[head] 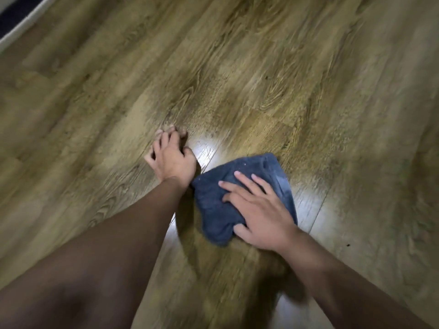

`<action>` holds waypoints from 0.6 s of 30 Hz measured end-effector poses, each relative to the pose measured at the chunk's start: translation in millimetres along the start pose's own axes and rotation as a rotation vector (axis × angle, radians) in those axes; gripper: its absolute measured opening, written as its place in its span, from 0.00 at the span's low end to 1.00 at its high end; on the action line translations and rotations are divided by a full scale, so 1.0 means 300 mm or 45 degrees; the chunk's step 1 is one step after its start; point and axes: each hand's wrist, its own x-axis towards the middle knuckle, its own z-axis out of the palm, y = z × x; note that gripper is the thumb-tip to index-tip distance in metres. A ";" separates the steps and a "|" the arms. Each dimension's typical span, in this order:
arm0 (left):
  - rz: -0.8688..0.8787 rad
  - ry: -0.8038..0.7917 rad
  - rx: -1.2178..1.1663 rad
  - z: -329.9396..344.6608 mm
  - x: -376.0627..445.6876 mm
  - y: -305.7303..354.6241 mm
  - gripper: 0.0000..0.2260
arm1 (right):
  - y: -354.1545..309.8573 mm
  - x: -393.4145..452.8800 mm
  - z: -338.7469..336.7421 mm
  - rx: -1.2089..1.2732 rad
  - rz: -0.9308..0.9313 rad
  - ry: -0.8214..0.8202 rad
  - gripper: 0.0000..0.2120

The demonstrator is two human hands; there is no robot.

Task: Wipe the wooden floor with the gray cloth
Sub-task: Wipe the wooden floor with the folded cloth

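One gray cloth (240, 198), crumpled, near the middle of the wooden floor (261, 79). Two bare hands: left hand (172, 157) propped on its fingertips on the floor just beside the cloth's left edge, right hand (259, 210) spread flat on top of the cloth. Two bare forearms, one from each lower corner. Four fingers and a thumb showing on the right hand; fingers of the left too blurred to count. One pale strip (21, 27) along the floor's far left corner. One small dark speck (348, 245) on the floor toward the right edge.
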 end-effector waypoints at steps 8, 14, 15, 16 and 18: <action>-0.154 -0.783 0.366 -0.171 0.042 -0.239 0.41 | 0.004 0.020 -0.002 0.022 0.026 0.006 0.27; -0.150 -0.735 0.232 -0.159 0.044 -0.250 0.28 | -0.025 0.275 -0.053 0.102 0.313 0.188 0.25; -0.166 -0.737 0.194 -0.158 0.048 -0.249 0.26 | -0.034 0.330 -0.059 0.116 0.373 0.221 0.25; -0.184 -0.738 0.164 -0.159 0.049 -0.243 0.25 | -0.046 0.372 -0.064 0.128 0.431 0.243 0.25; -0.204 -0.740 0.125 -0.169 0.036 -0.237 0.26 | -0.086 0.418 -0.055 0.110 0.524 0.265 0.26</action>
